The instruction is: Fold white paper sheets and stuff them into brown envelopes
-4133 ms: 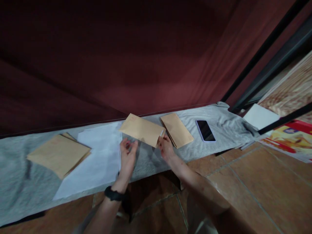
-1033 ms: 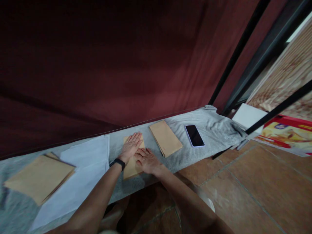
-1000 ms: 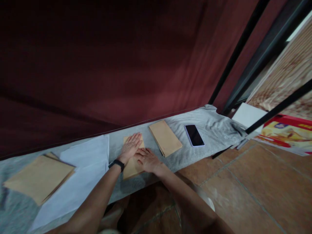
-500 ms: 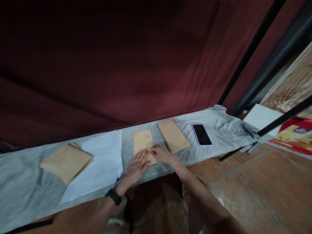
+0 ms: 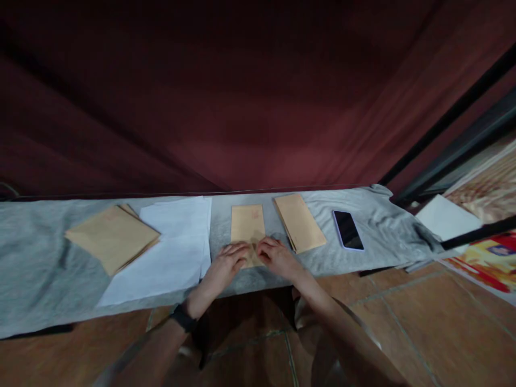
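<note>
A single brown envelope (image 5: 247, 226) lies lengthwise on the grey cloth (image 5: 36, 274) in front of me. My left hand (image 5: 226, 262) and my right hand (image 5: 276, 257) meet at its near end, fingers curled over that edge and gripping it. My left wrist carries a black watch (image 5: 183, 318). Just right of the envelope sits a stack of brown envelopes (image 5: 300, 221). White paper sheets (image 5: 169, 248) lie just to its left.
Another pile of brown envelopes (image 5: 113, 236) lies at the far left. A dark phone (image 5: 347, 229) rests right of the stack. A white sheet (image 5: 445, 217) and a colourful box (image 5: 489, 258) sit at the far right. A maroon curtain hangs behind; tiled floor lies below.
Both hands slid from flat on the envelope's middle back to its near end, where their fingers now curl. The camera view shifted, so everything sits further right.
</note>
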Action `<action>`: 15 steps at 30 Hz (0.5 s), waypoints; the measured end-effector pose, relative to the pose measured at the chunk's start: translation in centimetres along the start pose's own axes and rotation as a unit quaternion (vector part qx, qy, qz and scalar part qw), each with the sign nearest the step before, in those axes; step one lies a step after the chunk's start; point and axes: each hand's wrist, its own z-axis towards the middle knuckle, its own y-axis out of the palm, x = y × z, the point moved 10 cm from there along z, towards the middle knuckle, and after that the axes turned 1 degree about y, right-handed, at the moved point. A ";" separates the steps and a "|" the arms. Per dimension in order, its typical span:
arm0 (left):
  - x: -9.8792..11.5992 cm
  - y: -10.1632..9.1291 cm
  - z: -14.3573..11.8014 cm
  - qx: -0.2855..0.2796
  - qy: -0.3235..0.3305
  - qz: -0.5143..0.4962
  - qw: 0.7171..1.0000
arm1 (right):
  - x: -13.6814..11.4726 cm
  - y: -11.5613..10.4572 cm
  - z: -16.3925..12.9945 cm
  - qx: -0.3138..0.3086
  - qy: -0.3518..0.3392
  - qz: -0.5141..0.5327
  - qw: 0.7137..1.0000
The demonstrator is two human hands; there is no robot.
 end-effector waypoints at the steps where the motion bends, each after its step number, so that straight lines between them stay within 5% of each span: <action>1: 0.0 0.1 -0.3 0.011 -0.013 0.017 1.000 | -0.4 0.2 0.0 0.009 0.002 -0.021 1.000; 8: -0.7 0.3 -2.4 0.078 -0.117 0.128 0.982 | -5.1 4.1 -2.2 0.040 -0.053 -0.100 0.993; 15: -0.9 -0.7 -2.9 0.118 -0.149 0.069 0.979 | -2.7 3.8 -3.1 0.091 0.009 -0.185 0.978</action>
